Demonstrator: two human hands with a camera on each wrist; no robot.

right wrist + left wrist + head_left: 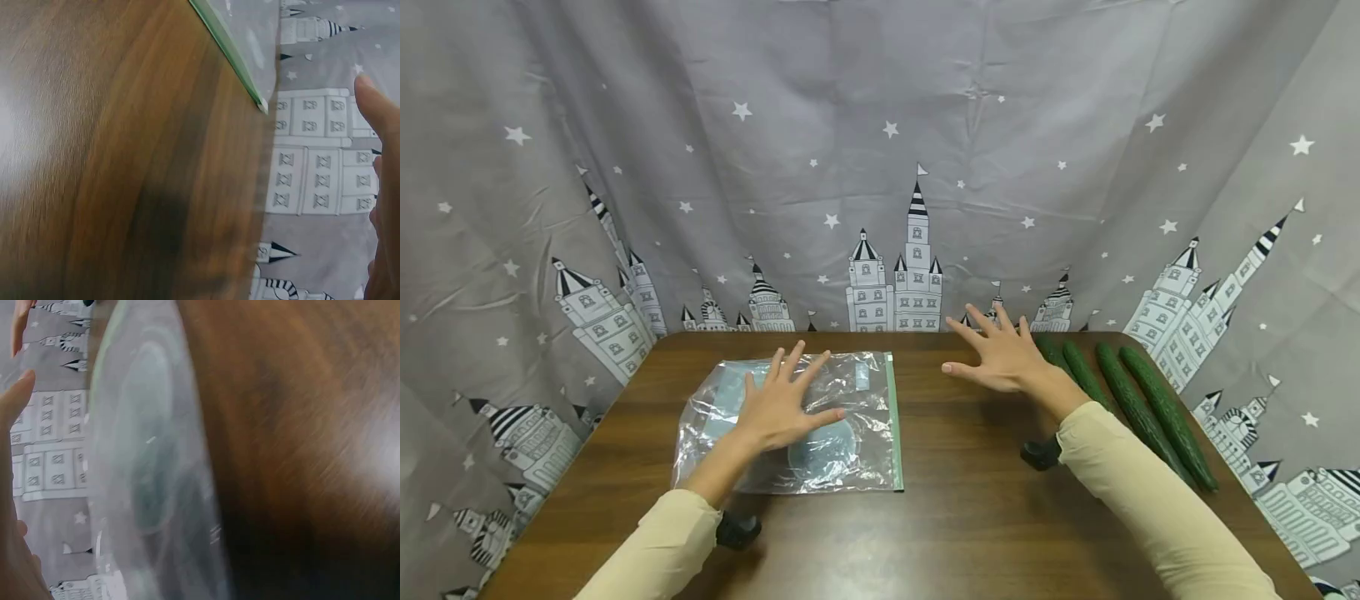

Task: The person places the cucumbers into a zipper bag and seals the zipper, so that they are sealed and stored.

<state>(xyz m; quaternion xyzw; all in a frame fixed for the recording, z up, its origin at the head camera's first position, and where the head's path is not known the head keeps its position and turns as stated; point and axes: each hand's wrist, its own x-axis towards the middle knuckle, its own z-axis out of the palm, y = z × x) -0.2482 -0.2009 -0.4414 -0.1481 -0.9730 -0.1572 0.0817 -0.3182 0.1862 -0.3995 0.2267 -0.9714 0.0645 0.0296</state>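
My left hand (784, 410) hovers with spread fingers over a clear plastic zip bag (868, 450) that lies flat on the table. A green strip runs down the bag's right edge, and pale bluish printed patches show on its surface. To the right, my right hand (996, 357) is held above the table, fingers spread and holding nothing. It is nearest to several dark green cucumbers (1165, 408) lying side by side at the table's right end; the forearm partly hides some of them. In the left wrist view the bag (150, 437) looks blurred beside the hand.
The brown wooden table (955, 533) ends at a grey curtain (1037, 100) printed with castles and stars, which hangs behind it and along both sides. Each wrist carries a black strapped-on device; one is the left wrist device (737, 531).
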